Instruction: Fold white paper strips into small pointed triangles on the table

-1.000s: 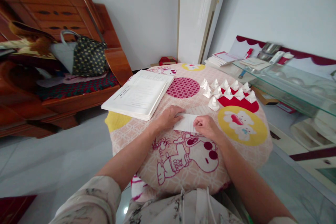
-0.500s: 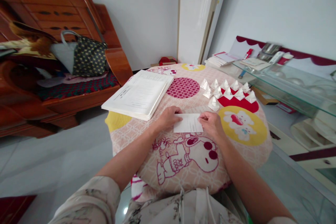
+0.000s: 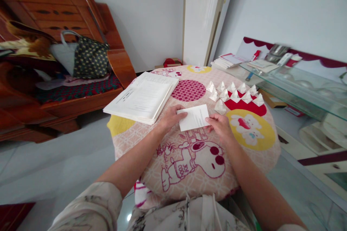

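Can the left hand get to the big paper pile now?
Probably yes: the paper pile lies close to the left hand with nothing seen in between, though that hand holds the small white paper.

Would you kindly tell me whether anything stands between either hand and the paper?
Nothing visible does: the left hand holds the paper at its left edge, and the right hand holds its right edge.
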`<state>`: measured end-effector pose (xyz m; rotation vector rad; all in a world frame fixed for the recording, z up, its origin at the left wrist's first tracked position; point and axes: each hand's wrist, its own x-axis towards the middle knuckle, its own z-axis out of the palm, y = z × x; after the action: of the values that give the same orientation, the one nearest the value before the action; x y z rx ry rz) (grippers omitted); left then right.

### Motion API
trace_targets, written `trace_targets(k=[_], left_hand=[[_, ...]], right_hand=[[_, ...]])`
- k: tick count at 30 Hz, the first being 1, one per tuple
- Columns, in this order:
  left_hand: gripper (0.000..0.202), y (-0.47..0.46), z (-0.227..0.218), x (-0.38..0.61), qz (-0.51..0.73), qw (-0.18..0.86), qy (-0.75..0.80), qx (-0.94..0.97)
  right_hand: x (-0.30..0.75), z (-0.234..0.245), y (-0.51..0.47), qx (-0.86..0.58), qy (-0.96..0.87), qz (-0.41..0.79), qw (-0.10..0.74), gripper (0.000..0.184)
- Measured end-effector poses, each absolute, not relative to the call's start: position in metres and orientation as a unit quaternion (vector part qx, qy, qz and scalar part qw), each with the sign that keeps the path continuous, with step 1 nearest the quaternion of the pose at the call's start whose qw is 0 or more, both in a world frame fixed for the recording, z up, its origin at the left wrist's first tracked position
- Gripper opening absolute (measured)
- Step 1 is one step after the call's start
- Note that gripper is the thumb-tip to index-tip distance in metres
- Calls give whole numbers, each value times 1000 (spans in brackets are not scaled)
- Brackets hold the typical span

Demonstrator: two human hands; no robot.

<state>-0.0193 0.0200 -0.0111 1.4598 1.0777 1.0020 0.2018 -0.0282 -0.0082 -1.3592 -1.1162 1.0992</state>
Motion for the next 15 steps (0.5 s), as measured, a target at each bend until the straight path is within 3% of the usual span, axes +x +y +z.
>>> trace_targets(k=[5, 9, 15], left_hand=[[36, 19, -8, -19, 339, 588, 379, 629], [48, 16, -5, -19, 333, 606, 348, 633], [36, 16, -12, -19, 307, 594, 377, 641]], right_hand=[[208, -7, -26, -538, -424, 481, 547, 27], [212, -7, -28, -540, -461, 504, 492, 25], [209, -15, -26, -535, -561, 470, 421, 22]])
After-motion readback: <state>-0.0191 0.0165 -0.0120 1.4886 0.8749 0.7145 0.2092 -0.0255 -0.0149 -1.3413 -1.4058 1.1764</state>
